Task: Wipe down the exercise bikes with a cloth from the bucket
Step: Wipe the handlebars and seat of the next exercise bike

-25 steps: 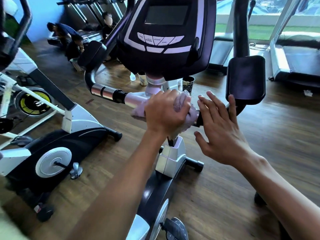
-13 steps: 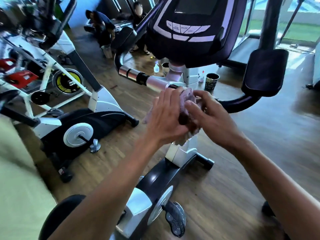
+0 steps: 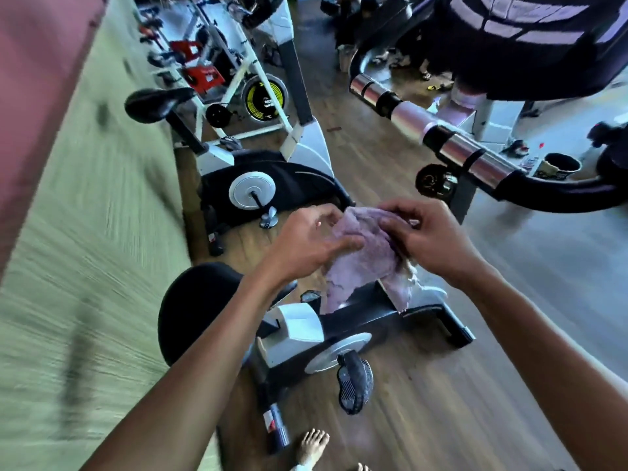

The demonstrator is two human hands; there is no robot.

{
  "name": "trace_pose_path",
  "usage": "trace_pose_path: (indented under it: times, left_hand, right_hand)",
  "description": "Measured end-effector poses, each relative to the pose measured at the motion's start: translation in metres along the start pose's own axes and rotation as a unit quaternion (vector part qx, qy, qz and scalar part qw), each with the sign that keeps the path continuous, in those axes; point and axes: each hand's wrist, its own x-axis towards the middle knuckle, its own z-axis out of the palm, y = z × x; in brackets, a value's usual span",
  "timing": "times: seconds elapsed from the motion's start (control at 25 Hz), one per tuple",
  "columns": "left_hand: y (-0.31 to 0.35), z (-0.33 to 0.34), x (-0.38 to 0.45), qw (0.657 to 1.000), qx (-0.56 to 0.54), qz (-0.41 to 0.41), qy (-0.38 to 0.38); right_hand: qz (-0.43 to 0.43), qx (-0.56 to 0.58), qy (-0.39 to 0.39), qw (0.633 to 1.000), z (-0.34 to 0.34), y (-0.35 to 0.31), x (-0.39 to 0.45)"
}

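Note:
A pale purple cloth (image 3: pixel 365 263) hangs between my two hands in front of me, clear of the bike. My left hand (image 3: pixel 306 243) grips its left edge with curled fingers. My right hand (image 3: pixel 428 236) pinches its upper right edge. Below the cloth stands the exercise bike (image 3: pixel 339 338) with a black saddle (image 3: pixel 193 307) and a pedal (image 3: pixel 355 382). Its handlebar (image 3: pixel 452 144) with chrome grips runs across the upper right, under the dark console (image 3: pixel 530 45). No bucket is in view.
A second exercise bike (image 3: pixel 258 185) stands to the left, with a spin bike (image 3: pixel 261 93) behind it. A dark cup (image 3: pixel 560 164) sits on the wooden floor at right. My bare foot (image 3: pixel 311 447) shows at the bottom. A blurred green surface (image 3: pixel 85 266) fills the left side.
Both hands have come off the handlebar and drawn back with the cloth, which now hangs spread between them. The view has swung down and left.

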Motion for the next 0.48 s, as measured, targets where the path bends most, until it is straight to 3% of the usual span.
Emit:
trace_pose_path:
  times: [0.08, 0.24, 0.32, 0.48]
  left_hand:
    - [0.0, 0.0, -0.015, 1.0, 0.003, -0.007, 0.019]
    - [0.0, -0.002, -0.035, 0.995, 0.018, 0.007, 0.099]
    - [-0.004, -0.006, -0.04, 0.991, 0.011, 0.017, 0.133]
    - [-0.013, -0.01, -0.058, 0.973, 0.008, 0.002, 0.233]
  right_hand:
    - [-0.008, -0.009, -0.039, 0.999, 0.009, 0.002, -0.001]
    - [0.035, 0.117, -0.167, 0.978, 0.025, 0.006, -0.014]
    - [0.058, 0.15, -0.195, 0.968, 0.042, 0.007, -0.023]
    - [0.099, 0.172, -0.068, 0.978, 0.092, 0.002, -0.046]
